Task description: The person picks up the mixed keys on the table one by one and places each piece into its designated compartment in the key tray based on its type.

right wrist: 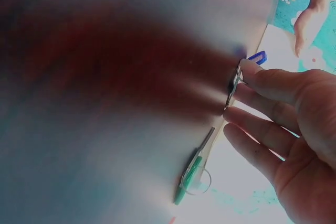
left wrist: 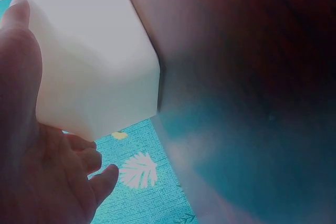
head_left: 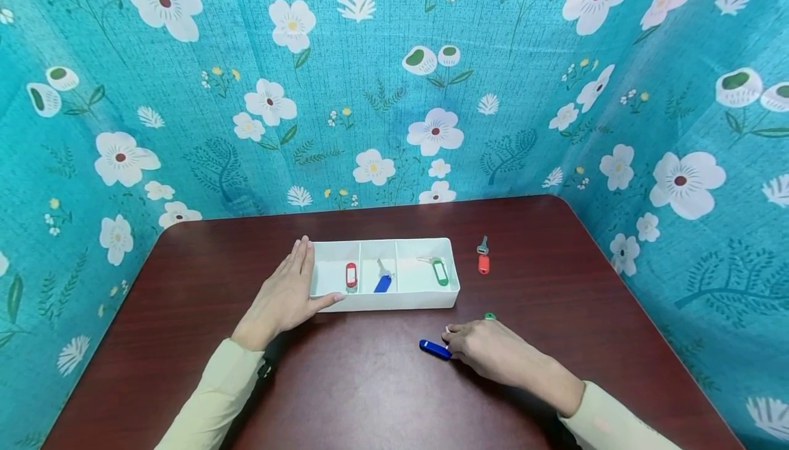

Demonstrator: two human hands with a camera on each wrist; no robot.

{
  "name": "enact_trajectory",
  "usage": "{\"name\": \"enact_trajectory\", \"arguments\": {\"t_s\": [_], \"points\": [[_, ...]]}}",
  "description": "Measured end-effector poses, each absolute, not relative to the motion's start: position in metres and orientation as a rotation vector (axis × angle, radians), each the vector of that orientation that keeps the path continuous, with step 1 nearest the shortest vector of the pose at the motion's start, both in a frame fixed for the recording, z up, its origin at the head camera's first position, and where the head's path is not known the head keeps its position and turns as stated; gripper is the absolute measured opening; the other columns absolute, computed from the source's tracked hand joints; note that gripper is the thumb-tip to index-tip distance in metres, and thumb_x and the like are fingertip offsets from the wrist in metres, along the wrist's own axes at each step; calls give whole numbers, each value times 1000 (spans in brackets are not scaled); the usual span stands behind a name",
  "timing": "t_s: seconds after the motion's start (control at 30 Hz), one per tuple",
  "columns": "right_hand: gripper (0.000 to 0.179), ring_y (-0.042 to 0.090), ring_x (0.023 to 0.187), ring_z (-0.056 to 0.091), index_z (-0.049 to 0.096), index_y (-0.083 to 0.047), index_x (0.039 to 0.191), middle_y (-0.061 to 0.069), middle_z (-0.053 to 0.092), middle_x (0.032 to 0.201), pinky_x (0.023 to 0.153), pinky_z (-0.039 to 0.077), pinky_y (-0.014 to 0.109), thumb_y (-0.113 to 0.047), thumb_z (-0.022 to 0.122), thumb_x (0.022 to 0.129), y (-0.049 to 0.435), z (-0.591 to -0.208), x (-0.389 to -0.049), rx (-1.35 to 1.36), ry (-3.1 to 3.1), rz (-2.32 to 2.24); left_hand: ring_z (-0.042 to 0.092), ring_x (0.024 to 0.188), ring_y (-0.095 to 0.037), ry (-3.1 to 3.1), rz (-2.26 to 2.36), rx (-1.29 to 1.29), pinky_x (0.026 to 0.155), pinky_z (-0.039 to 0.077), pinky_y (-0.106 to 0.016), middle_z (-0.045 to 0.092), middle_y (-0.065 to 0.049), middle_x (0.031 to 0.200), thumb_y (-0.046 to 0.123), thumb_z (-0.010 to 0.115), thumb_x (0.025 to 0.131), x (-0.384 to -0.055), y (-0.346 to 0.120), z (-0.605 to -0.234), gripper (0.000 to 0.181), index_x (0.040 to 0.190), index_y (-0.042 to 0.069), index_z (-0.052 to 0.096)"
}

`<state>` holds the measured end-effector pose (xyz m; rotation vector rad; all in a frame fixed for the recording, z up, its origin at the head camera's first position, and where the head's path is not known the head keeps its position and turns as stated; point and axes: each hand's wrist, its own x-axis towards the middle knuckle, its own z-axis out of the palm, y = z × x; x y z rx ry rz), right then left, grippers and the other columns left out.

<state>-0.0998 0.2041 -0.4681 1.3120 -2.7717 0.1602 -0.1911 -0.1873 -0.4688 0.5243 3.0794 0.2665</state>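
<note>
A white tray (head_left: 425,301) with three compartments stands on the table. My left hand (head_left: 286,297) rests at its left end, fingers straight along the side, thumb along the front. In the left wrist view, the thumb lies against the tray's wall (left wrist: 105,40). My right hand (head_left: 493,351) is low over the table in front of the tray's right end. Its thumb and fingertips pinch a key with a blue tag (head_left: 435,349); the ring and key show in the right wrist view. Close to that hand lies a key with a green tag (right wrist: 189,182), mostly hidden in the head view.
In the tray lie a red-tagged key (head_left: 351,275) at left, a blue-tagged key (head_left: 383,282) in the middle and a green-tagged key (head_left: 440,271) at right. Another red-tagged key (head_left: 483,264) lies right of the tray. A flowered cloth (head_left: 370,94) surrounds the dark table (head_left: 370,381).
</note>
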Motion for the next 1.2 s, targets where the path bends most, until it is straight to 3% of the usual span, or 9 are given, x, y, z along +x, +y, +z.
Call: {"name": "enact_trajectory", "arguments": {"t_s": [0.13,0.27,0.37,0.63,0.77,1.0,1.2], "points": [[10,9,99,77,75,-17,84,-5,80,98,77,65,29,-11,81,90,201,-466,-98,1355,-2717,166,14,165,-42,3079,280,517,130,29,-54,11,-22,177,78,59,90,-190,-188,-470,121,166,-4,13],[20,3,73,65,68,-20,77,-10,68,77,62,55,20,-10,81,88,201,-460,-97,1355,-2663,163,13,165,-42,3074,290,515,130,30,-55,10,-22,177,78,59,90,-191,-188,-471,121,167,-3,13],[23,3,63,53,65,-20,75,-13,60,70,56,45,18,-10,83,86,201,-456,-97,1355,-2584,162,14,165,-42,3075,300,514,129,30,-55,10,-22,177,78,59,90,-191,-188,-471,121,166,-4,13],[23,7,70,59,65,-19,77,-12,65,71,72,54,25,-16,88,81,199,-447,-99,1342,-2412,52,23,162,-42,3075,314,507,128,34,-55,10,-23,177,79,59,90,-191,-188,-472,122,166,-4,11],[24,8,68,56,65,-19,77,-11,63,69,70,52,24,-17,88,81,197,-443,-98,1320,-2388,29,27,161,-43,3074,329,503,126,37,-55,9,-23,177,79,59,90,-190,-187,-472,123,166,-4,11],[26,4,62,44,65,-21,75,-12,56,66,59,37,18,-18,90,80,193,-432,-97,1304,-2386,101,30,159,-43,3077,327,511,126,37,-55,8,-24,177,77,60,90,-190,-188,-473,122,166,-5,10],[16,-4,65,44,75,-21,84,-14,61,73,60,45,10,-16,90,83,193,-419,-97,1249,-2565,400,31,159,-43,3075,320,504,126,37,-55,8,-24,177,76,61,91,-190,-188,-473,122,166,-5,11]]}}
